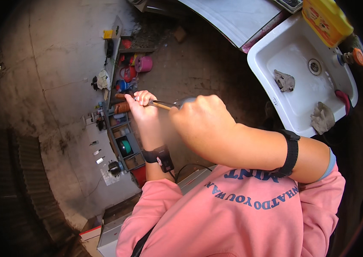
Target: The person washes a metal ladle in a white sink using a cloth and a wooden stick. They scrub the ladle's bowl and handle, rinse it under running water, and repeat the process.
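My left hand (144, 104) is closed around a long thin tool (163, 104) with a metal shaft. A brown end that looks like a wooden handle sticks out past its thumb. My right hand (205, 119) is a fist at the other side of the shaft, knuckles up. A greyish shiny rounded edge (186, 100) shows just behind that fist. The fist hides most of it, so its kind cannot be told. Both hands are held up in front of my chest, apart from any surface.
A white sink (297, 106) at the right holds a grey rag (285, 81); another cloth (323, 119) hangs on its rim. A yellow jug (326, 22) stands beside the tap (356, 57). Left, a shelf unit (130, 138) holds several items, near a pink bucket (143, 64).
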Action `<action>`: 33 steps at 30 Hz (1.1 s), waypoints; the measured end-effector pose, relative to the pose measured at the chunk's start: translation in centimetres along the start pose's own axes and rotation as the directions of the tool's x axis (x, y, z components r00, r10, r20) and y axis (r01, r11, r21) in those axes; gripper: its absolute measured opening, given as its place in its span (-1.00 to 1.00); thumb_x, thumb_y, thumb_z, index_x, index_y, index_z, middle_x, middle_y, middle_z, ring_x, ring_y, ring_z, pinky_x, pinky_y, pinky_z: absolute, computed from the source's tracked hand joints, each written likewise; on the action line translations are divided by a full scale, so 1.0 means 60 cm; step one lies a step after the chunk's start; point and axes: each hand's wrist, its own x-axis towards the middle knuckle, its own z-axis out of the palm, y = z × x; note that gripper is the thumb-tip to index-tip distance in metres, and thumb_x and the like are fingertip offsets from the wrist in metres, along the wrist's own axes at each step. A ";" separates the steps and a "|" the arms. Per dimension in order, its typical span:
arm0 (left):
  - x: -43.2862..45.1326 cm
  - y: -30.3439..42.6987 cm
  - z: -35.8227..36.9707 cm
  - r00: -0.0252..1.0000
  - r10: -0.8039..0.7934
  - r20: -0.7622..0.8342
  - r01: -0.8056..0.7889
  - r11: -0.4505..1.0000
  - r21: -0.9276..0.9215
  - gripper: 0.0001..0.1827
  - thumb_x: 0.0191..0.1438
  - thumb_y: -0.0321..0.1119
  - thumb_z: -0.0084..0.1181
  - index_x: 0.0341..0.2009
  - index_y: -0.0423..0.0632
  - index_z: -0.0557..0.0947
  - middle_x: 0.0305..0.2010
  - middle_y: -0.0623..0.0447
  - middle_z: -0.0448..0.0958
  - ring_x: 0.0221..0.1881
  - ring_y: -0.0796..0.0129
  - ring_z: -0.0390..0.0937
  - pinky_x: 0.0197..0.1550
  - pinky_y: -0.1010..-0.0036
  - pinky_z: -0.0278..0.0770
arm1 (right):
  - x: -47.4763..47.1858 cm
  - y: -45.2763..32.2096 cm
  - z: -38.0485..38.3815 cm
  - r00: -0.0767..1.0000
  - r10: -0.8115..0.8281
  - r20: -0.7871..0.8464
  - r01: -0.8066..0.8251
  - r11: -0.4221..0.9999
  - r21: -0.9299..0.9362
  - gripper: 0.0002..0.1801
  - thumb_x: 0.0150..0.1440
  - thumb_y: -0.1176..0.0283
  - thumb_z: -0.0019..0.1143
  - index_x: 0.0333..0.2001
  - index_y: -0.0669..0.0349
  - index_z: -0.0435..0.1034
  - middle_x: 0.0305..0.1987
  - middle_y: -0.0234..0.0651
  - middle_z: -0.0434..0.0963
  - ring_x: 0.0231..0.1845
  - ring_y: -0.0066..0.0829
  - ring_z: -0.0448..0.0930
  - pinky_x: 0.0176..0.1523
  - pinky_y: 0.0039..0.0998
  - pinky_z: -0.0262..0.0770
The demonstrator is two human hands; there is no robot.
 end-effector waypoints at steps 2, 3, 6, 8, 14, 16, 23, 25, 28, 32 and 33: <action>0.001 0.000 0.001 0.991 0.133 -0.008 -0.133 0.990 0.045 -0.44 0.25 0.20 0.04 -0.51 -0.01 0.34 -0.66 0.20 0.20 -0.71 0.55 0.08 -0.67 0.61 0.06 | -0.002 0.000 0.005 0.999 -0.010 0.036 0.010 1.000 0.008 -0.76 -0.16 0.47 0.26 -0.35 0.30 0.48 -0.63 -0.15 0.57 -0.59 -0.20 0.66 -0.53 -0.29 0.52; 0.000 0.001 0.000 0.981 0.192 -0.001 -0.192 0.981 0.036 -0.44 0.25 0.20 0.03 -0.51 -0.01 0.34 -0.66 0.19 0.20 -0.71 0.54 0.08 -0.68 0.61 0.07 | -0.002 0.001 0.006 1.000 0.010 0.011 -0.010 1.000 -0.012 -0.76 -0.16 0.47 0.25 -0.35 0.30 0.47 -0.63 -0.15 0.57 -0.59 -0.20 0.66 -0.54 -0.29 0.52; 0.002 -0.001 -0.002 0.995 0.088 0.041 -0.089 0.995 0.038 -0.44 0.26 0.20 0.01 -0.50 -0.02 0.36 -0.66 0.19 0.20 -0.71 0.54 0.09 -0.67 0.61 0.08 | 0.001 0.009 0.011 1.000 -0.004 -0.001 0.004 1.000 -0.020 -0.79 -0.14 0.46 0.22 -0.37 0.29 0.46 -0.63 -0.15 0.57 -0.60 -0.21 0.65 -0.54 -0.30 0.52; 0.004 -0.002 -0.003 1.000 0.014 0.014 -0.014 1.000 -0.007 -0.44 0.26 0.21 0.01 -0.50 -0.03 0.38 -0.66 0.19 0.19 -0.71 0.53 0.08 -0.66 0.62 0.08 | 0.003 0.013 0.010 0.999 -0.032 -0.004 0.032 0.999 -0.019 -0.80 -0.13 0.47 0.21 -0.36 0.28 0.47 -0.62 -0.14 0.57 -0.61 -0.20 0.65 -0.54 -0.30 0.51; 0.005 -0.006 -0.003 0.983 0.182 0.034 -0.185 0.975 0.123 -0.43 0.25 0.22 0.01 -0.50 -0.02 0.38 -0.67 0.20 0.20 -0.71 0.54 0.07 -0.67 0.63 0.09 | -0.004 0.015 0.009 1.000 0.024 0.008 -0.024 0.998 -0.053 -0.79 -0.12 0.45 0.22 -0.36 0.29 0.47 -0.61 -0.14 0.59 -0.60 -0.21 0.66 -0.54 -0.30 0.52; 0.005 -0.008 -0.002 0.993 0.102 0.066 -0.107 0.990 0.092 -0.44 0.25 0.23 0.00 -0.49 -0.01 0.38 -0.67 0.21 0.21 -0.72 0.55 0.08 -0.67 0.65 0.11 | -0.005 0.013 0.014 0.999 0.020 0.033 -0.018 0.998 -0.058 -0.78 -0.12 0.45 0.22 -0.35 0.30 0.46 -0.61 -0.14 0.59 -0.60 -0.22 0.66 -0.55 -0.30 0.51; 0.012 -0.009 0.007 0.995 0.096 0.027 -0.097 0.995 0.025 -0.46 0.25 0.23 0.00 -0.47 0.01 0.38 -0.66 0.21 0.21 -0.71 0.55 0.09 -0.68 0.62 0.12 | 0.009 0.012 0.019 0.999 0.039 0.000 -0.039 0.998 -0.039 -0.76 -0.12 0.47 0.21 -0.32 0.31 0.43 -0.61 -0.15 0.59 -0.59 -0.23 0.67 -0.58 -0.31 0.52; 0.013 -0.008 0.010 0.987 0.145 0.065 -0.151 0.982 0.115 -0.43 0.25 0.25 -0.03 -0.50 -0.01 0.38 -0.67 0.20 0.20 -0.71 0.52 0.11 -0.67 0.62 0.13 | 0.012 0.010 0.011 0.999 0.001 -0.052 -0.001 1.000 0.004 -0.76 -0.12 0.47 0.21 -0.33 0.31 0.43 -0.61 -0.16 0.58 -0.59 -0.23 0.67 -0.58 -0.31 0.51; 0.011 -0.010 0.008 0.964 0.255 0.076 -0.265 0.945 0.190 -0.39 0.26 0.26 -0.05 -0.52 -0.04 0.38 -0.69 0.19 0.19 -0.71 0.50 0.12 -0.67 0.60 0.15 | 0.003 0.006 0.004 0.999 0.048 -0.022 -0.049 0.996 -0.071 -0.90 -0.19 0.48 0.26 -0.52 0.25 0.53 -0.63 -0.28 0.59 -0.55 -0.36 0.68 -0.56 -0.36 0.56; 0.010 -0.012 0.007 0.976 0.216 0.042 -0.220 0.964 0.150 -0.45 0.26 0.22 -0.02 -0.49 0.00 0.38 -0.67 0.21 0.20 -0.72 0.53 0.09 -0.68 0.64 0.12 | 0.001 0.004 0.017 0.985 -0.005 -0.171 -0.011 0.996 -0.089 -0.92 -0.13 0.50 0.21 -0.49 0.27 0.49 -0.65 -0.25 0.58 -0.58 -0.36 0.67 -0.57 -0.35 0.55; 0.009 -0.012 0.007 0.985 0.168 0.032 -0.171 0.979 0.113 -0.45 0.25 0.22 -0.02 -0.49 0.00 0.38 -0.67 0.21 0.20 -0.72 0.53 0.09 -0.68 0.64 0.12 | 0.000 0.003 0.023 0.994 0.037 -0.100 -0.046 0.995 -0.084 -0.90 -0.13 0.50 0.21 -0.46 0.27 0.50 -0.64 -0.25 0.58 -0.58 -0.36 0.67 -0.57 -0.36 0.55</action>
